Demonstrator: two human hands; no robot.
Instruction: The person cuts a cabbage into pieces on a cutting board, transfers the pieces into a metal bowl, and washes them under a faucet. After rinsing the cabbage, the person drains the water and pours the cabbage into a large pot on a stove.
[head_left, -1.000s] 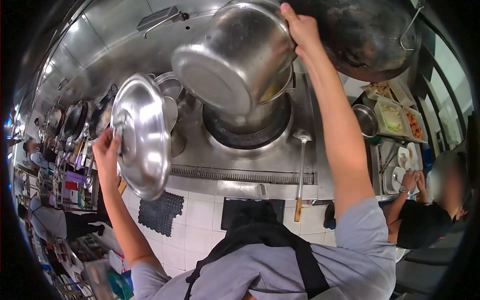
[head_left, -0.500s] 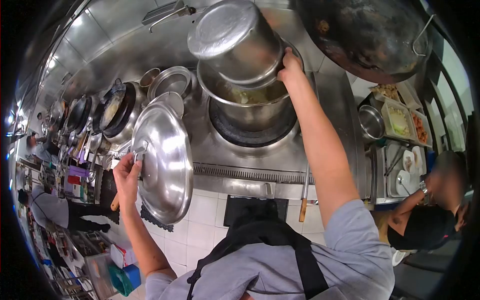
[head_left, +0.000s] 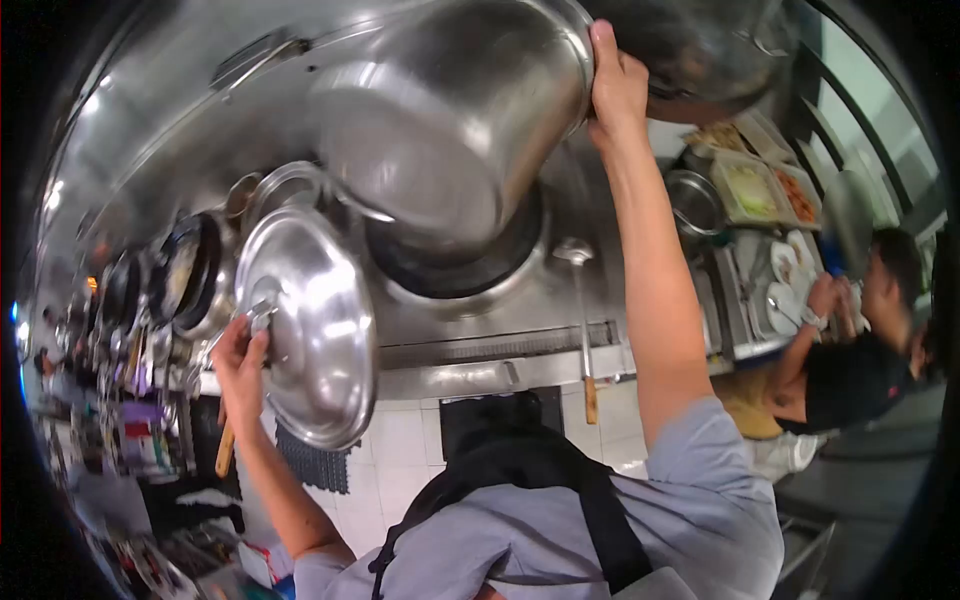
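Observation:
My right hand [head_left: 618, 85] grips the rim of a large metal pot [head_left: 500, 90], which is tipped with its base facing left and down. Its inside is hidden from this side. Below it, the black burner ring [head_left: 520, 240] on the steel stove shows in part. At the left, my left hand [head_left: 240, 360] holds a round metal lid [head_left: 325, 330] by its handle, with the lid hanging upright on edge. A ladle [head_left: 575, 252] with a wooden handle lies on the stove to the right of the burner.
Several woks and pans [head_left: 185, 265] line the stove at the left. A big dark wok [head_left: 715, 60] is at the upper right. Food tubs [head_left: 750, 190] and a round metal pan [head_left: 695, 203] sit at the right. Another person [head_left: 850, 370] stands at the right edge.
My right hand has lifted the pot higher and nearer the camera. The pot of food seen on the burner is no longer plainly visible, and the ladle's head now shows. The lid stays held.

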